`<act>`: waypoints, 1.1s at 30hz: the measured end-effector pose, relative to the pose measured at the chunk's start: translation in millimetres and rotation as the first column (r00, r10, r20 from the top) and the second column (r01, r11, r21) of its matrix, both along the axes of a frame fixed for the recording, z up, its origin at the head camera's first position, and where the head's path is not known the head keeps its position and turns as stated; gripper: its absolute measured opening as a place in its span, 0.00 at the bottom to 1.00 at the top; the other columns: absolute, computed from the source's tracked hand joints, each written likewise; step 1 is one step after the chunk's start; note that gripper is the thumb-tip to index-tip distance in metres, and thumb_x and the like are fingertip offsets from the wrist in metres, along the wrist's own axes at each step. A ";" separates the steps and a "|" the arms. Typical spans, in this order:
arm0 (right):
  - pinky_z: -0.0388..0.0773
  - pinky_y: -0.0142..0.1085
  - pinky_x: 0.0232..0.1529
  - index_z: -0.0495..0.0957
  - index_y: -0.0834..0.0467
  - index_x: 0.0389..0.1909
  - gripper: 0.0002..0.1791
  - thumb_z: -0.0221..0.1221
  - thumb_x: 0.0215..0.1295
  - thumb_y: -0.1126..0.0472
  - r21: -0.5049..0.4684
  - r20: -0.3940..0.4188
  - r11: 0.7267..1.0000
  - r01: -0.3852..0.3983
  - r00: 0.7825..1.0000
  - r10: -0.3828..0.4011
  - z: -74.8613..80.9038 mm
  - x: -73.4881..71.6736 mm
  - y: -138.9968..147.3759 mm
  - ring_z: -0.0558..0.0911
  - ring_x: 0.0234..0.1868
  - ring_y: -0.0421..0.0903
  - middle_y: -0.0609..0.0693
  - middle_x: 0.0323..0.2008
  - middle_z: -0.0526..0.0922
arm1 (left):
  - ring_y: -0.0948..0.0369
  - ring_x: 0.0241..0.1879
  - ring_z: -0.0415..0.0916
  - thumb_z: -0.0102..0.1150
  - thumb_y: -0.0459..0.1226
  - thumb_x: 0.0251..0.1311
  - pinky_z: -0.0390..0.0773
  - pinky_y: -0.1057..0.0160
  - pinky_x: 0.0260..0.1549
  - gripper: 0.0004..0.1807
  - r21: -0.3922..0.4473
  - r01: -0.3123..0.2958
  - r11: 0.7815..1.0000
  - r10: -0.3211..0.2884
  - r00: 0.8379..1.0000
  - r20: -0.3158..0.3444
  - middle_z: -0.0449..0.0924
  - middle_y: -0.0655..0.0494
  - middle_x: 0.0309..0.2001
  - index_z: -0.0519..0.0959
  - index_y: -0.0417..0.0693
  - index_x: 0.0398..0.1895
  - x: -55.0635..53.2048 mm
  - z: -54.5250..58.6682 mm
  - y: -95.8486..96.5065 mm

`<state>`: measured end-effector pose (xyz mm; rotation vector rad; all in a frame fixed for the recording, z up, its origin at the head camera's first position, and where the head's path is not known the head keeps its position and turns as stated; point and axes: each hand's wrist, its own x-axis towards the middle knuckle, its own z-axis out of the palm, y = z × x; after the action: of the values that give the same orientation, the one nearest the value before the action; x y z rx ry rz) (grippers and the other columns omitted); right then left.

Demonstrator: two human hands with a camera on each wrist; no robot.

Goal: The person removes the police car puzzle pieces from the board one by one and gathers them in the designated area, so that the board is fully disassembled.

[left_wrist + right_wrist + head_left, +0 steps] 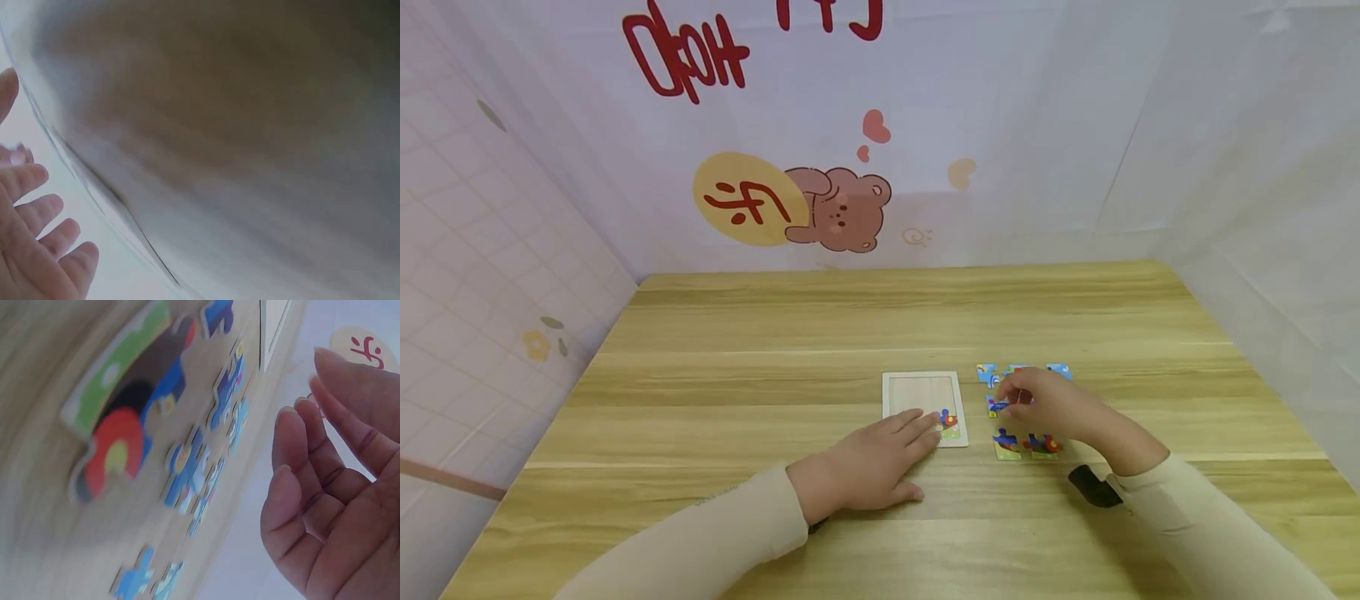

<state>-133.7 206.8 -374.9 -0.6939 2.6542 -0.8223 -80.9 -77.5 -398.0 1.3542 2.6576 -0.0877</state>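
Note:
The left hand (872, 462) lies palm down with straight fingers over the lower left of a white-rimmed puzzle tray (961, 408). Beside its fingertips, a colourful puzzle piece (948, 419) sits in the tray's lower right corner. The right hand (1063, 408) hovers above loose puzzle pieces to the right of the tray. Its fingers are loosely bent, thumb and index finger apart; in the right wrist view nothing shows between them. Near it lies a puzzle piece with a red and yellow wheel (122, 444). The right hand hides some pieces in the head view.
Several loose pieces lie in rows, among them a blue corner piece (984, 372), a light blue piece (1060, 369) and a green-edged piece (1006, 447). The wooden table (760, 333) meets a printed white curtain (1037, 125) behind. The left wrist view is mostly blurred.

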 end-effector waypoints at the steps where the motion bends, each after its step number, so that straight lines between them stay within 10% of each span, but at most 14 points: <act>1: 0.73 0.34 0.33 0.80 0.59 0.36 0.04 0.63 0.60 0.68 -0.009 -0.004 1.000 0.004 1.000 -0.004 0.4 0.1 -2.5 0.73 0.32 0.41 0.43 0.30 0.77 | 0.54 0.74 0.49 0.49 0.57 0.66 0.52 0.62 0.70 0.39 0.018 -0.024 1.000 0.024 1.000 0.007 0.50 0.51 0.76 0.58 0.47 0.74 -2.7 0.6 -2.2; 17: 0.75 0.37 0.37 0.79 0.61 0.42 0.08 0.63 0.61 0.67 -0.033 0.027 0.998 0.051 0.998 -0.050 -0.9 -3.3 -37.9 0.77 0.39 0.45 0.48 0.37 0.80 | 0.46 0.73 0.49 0.48 0.56 0.68 0.53 0.50 0.69 0.39 0.105 -0.304 0.947 0.298 0.952 0.064 0.50 0.45 0.75 0.58 0.42 0.73 -31.7 0.7 -27.6; 33: 0.76 0.35 0.34 0.82 0.61 0.40 0.07 0.61 0.61 0.68 -0.025 0.063 0.999 0.028 0.998 -0.026 -10.3 -7.1 -62.1 0.76 0.35 0.43 0.50 0.38 0.80 | 0.46 0.74 0.44 0.48 0.60 0.65 0.54 0.44 0.68 0.43 0.034 -0.385 0.922 0.372 0.908 0.191 0.45 0.48 0.77 0.53 0.46 0.76 -42.0 -0.5 -30.6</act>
<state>-140.8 144.7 -385.2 -0.6292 2.6071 -0.8731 -123.0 -108.1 -398.5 0.7916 2.7285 0.1702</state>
